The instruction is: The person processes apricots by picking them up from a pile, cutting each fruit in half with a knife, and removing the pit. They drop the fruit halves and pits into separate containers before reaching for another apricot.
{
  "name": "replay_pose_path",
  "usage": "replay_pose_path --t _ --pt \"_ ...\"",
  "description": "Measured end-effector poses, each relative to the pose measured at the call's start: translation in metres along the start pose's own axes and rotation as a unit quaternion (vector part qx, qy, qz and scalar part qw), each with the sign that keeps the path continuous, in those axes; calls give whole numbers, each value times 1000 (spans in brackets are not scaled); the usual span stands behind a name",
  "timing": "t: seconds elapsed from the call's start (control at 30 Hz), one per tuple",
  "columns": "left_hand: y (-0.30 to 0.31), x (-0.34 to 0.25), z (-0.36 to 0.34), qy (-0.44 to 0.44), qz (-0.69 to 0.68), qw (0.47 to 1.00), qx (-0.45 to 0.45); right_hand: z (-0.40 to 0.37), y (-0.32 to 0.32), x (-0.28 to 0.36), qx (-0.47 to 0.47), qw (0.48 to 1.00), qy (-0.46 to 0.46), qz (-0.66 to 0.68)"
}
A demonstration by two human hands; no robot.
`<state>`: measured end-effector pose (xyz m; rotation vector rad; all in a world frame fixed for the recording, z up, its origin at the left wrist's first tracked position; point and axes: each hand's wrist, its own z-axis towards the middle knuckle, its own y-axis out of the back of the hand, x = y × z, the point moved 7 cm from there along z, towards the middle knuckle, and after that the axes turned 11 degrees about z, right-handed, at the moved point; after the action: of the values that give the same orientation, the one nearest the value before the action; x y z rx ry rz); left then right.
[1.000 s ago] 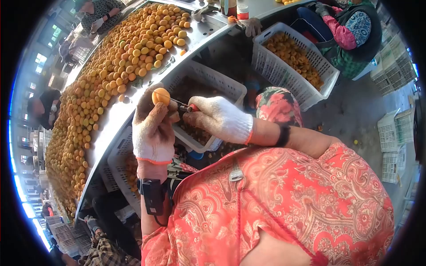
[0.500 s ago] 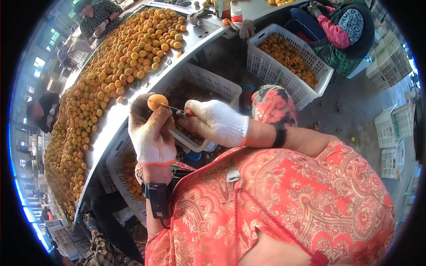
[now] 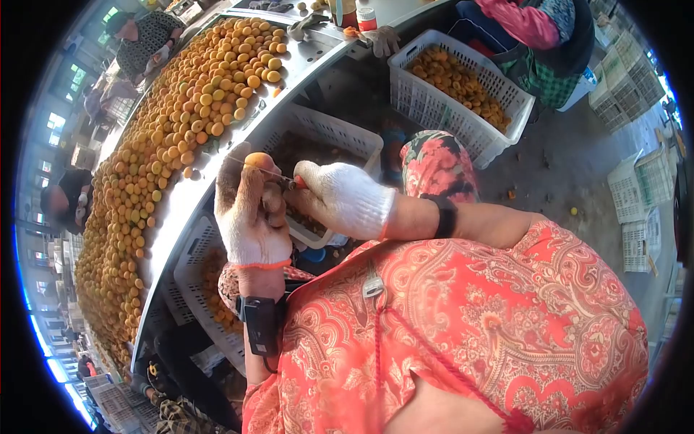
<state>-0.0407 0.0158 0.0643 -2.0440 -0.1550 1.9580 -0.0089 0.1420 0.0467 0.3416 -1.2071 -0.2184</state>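
Note:
My left hand (image 3: 248,224), in a stained white knit glove, is closed around an orange apricot (image 3: 260,160) near its fingertips. A small knife (image 3: 299,182) with a red handle sits in my gloved right hand (image 3: 350,199), whose fingers are wrapped round it. The thin blade lies against the apricot, partly hidden by my left fingers, so how deep it cuts cannot be made out. Both hands are close together above a white plastic crate (image 3: 340,119) with dark contents. To the left, a large heap of apricots (image 3: 191,108) covers the metal table (image 3: 163,249).
A white crate of apricot pieces (image 3: 510,134) stands at the upper right, near a person in a pink sleeve (image 3: 531,22). Another crate (image 3: 191,264) is under the table edge. Grey gloves (image 3: 307,25) lie on the table. Other people sit across it; stacked crates (image 3: 629,79) stand far right.
The apricot has turned in my left fingers, which now cover more of its lower side. My right hand and the knife handle have come closer to it. The whole view has shifted slightly.

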Motion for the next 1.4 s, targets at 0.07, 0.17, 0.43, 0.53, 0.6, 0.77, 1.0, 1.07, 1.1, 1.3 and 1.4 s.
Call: replay_pose_path --t 0.07,0.17,0.43,0.53,0.6,0.77,1.0,1.07,1.1,1.3,1.4 --pt "7 6 4 7 5 1000 12 1 0 -1 -2 1000 -7 -4" --pt "6 7 8 6 39 999 25 2 1 -6 -2 1000 -12 7" --pt "3 27 11 -43 -1 996 81 0 -2 -11 24 997 -59 42" --pt "-2 46 11 25 -74 993 86 -2 -4 -15 -18 999 -26 35" --pt "-10 51 15 47 -153 980 116 -1 -3 -14 -38 991 -23 123" --pt "-16 55 4 129 -133 983 13 -1 -10 -21 -21 997 -66 44" --pt "17 51 20 66 -98 992 -47 -3 23 4 -81 985 -22 148" --pt "6 36 11 38 -7 998 -47 1 39 12 -136 981 2 139" --pt "-5 38 3 19 16 1000 15 3 45 18 -163 983 16 84" --pt "-27 17 -16 -53 171 981 73 12 40 13 -151 974 -13 170" --pt "-29 7 -21 -118 167 977 59 11 30 10 -128 928 -95 338"
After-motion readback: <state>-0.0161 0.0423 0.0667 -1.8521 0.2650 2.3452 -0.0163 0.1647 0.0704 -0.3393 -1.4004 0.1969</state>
